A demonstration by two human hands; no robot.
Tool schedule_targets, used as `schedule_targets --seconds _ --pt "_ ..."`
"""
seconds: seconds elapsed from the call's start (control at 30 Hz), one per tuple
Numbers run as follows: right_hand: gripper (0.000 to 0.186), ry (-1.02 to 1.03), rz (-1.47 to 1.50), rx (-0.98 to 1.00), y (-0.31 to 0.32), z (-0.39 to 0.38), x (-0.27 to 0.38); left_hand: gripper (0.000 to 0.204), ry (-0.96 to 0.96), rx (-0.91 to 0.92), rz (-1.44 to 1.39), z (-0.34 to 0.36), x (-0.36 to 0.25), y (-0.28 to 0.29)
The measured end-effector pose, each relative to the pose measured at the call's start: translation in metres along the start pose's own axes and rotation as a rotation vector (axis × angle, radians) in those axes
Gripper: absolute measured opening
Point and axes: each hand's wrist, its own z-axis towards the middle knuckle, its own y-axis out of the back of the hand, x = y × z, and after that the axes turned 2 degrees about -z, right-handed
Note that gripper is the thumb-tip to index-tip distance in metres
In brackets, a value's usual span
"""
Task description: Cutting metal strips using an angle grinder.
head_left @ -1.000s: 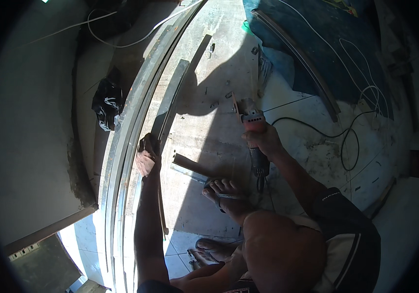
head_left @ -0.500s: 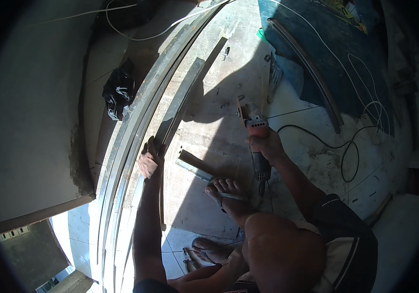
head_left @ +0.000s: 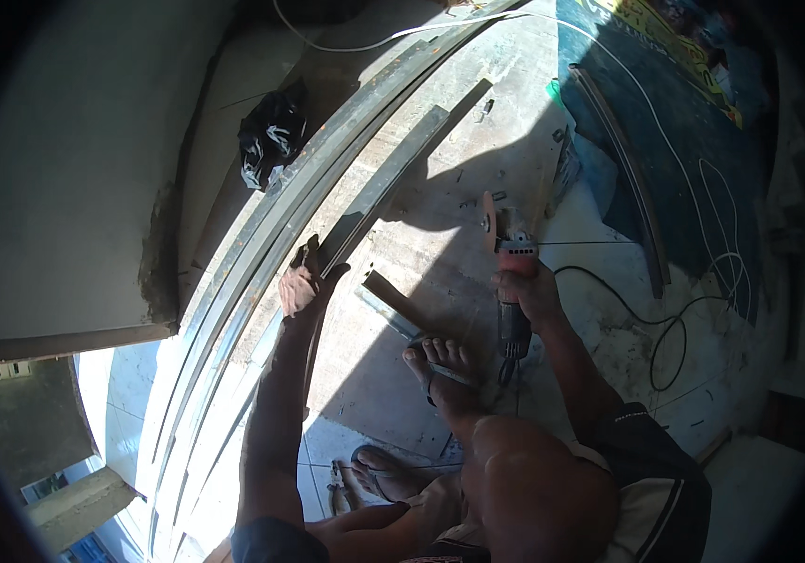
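Note:
My left hand [head_left: 301, 283] is closed round the near end of a long grey metal channel bar [head_left: 388, 183], which lies slanting away over the board on the floor. Its fingertips are partly hidden in shade. In my right hand [head_left: 526, 293] is a red and black angle grinder [head_left: 517, 260], gripped by its body with the disc [head_left: 490, 221] upright on its left side. The disc stands apart from the bar. Between my hands lies a short metal channel piece [head_left: 391, 310], its near end by my sandalled foot [head_left: 449, 364].
Several long metal bars [head_left: 262, 220] run along the left, beside a black plastic bag [head_left: 271, 136]. Another dark bar [head_left: 623, 169] lies on a blue sheet at right. The black cord [head_left: 609, 298] loops over the tiles. Pliers [head_left: 339, 490] rest near my rear foot.
The view has turned a little, so the bars and floor sit further right at the top. Both hands keep their grips; the grinder's disc shows at a slightly different tilt.

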Motion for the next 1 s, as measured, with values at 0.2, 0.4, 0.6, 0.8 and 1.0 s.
schedule_targets --seconds 0.2,0.4,0.6,0.8,1.0 --pt "0.032 -0.080 0.015 0.249 -0.014 -0.011 0.015 0.072 0.338 0.162 0.084 -0.053 0.041 0.099" --pt "0.043 -0.013 -0.115 0.408 -0.082 -0.035 0.012 0.055 0.469 0.088 0.143 -0.171 0.098 0.193" --pt "0.043 -0.027 -0.496 0.720 -0.189 -0.087 0.007 0.055 0.412 0.110 0.112 -0.270 0.121 0.179" --pt "0.063 -0.005 -0.571 0.810 -0.271 -0.114 -0.047 0.042 0.456 -0.026 0.140 -0.296 0.135 0.154" --pt "0.063 -0.158 -0.549 0.801 -0.295 -0.120 -0.083 0.039 0.466 -0.036 0.098 -0.301 0.146 0.154"
